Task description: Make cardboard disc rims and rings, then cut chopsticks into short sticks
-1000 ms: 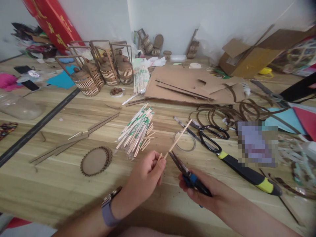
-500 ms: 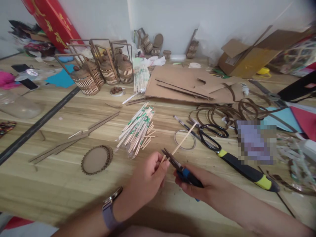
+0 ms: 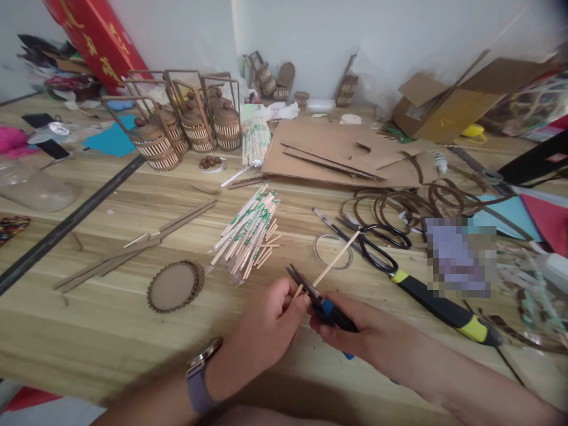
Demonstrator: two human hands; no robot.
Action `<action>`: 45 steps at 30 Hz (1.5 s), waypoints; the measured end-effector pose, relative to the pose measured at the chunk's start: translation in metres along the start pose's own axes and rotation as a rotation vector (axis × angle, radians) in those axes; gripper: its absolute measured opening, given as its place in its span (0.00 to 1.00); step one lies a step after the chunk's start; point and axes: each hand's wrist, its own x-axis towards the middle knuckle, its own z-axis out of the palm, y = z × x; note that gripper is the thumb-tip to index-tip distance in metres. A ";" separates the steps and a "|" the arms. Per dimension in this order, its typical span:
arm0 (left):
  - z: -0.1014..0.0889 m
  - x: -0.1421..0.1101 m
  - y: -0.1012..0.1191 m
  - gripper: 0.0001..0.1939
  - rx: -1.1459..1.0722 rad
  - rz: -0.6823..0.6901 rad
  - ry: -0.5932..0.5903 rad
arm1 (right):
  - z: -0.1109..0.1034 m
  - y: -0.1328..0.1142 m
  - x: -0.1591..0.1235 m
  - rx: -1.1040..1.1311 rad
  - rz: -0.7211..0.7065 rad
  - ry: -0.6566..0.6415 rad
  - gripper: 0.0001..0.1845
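Low in the middle of the head view, my left hand [image 3: 277, 313] pinches a thin wooden chopstick [image 3: 336, 260] that slants up to the right. My right hand [image 3: 350, 325] is closed round the blue-and-black handles of a pair of pliers [image 3: 328, 310]. The jaws of the pliers lie across the stick, just beyond my left fingertips; whether they touch it I cannot tell. Ahead of my left hand lies a pile of chopsticks in green-printed wrappers [image 3: 248, 231], with several short cut pieces [image 3: 268, 245] along its right side.
Scissors [image 3: 377, 248], a utility knife [image 3: 444, 305] and a tape ring [image 3: 319, 251] lie to the right, before coiled brown strips [image 3: 381, 204]. Left are cardboard discs [image 3: 173, 287] and strips [image 3: 110, 260]. Small lidded baskets [image 3: 155, 145] and a cardboard sheet [image 3: 319, 139] stand behind.
The chopstick's far end has shifted slightly right and down. The pliers and my right hand have moved a little left, closer to my left hand.
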 end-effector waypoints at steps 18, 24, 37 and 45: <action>0.001 0.000 -0.006 0.14 0.215 0.102 0.028 | 0.009 0.002 0.001 -0.132 0.061 0.067 0.06; 0.004 -0.001 -0.006 0.14 0.242 0.134 0.039 | 0.014 0.000 0.003 -0.185 -0.017 0.170 0.05; 0.006 -0.004 0.000 0.15 0.388 0.110 0.131 | 0.001 0.004 0.000 -0.061 -0.028 0.046 0.10; 0.003 -0.001 0.002 0.14 0.317 0.060 0.070 | 0.002 -0.001 0.002 0.063 0.085 0.000 0.10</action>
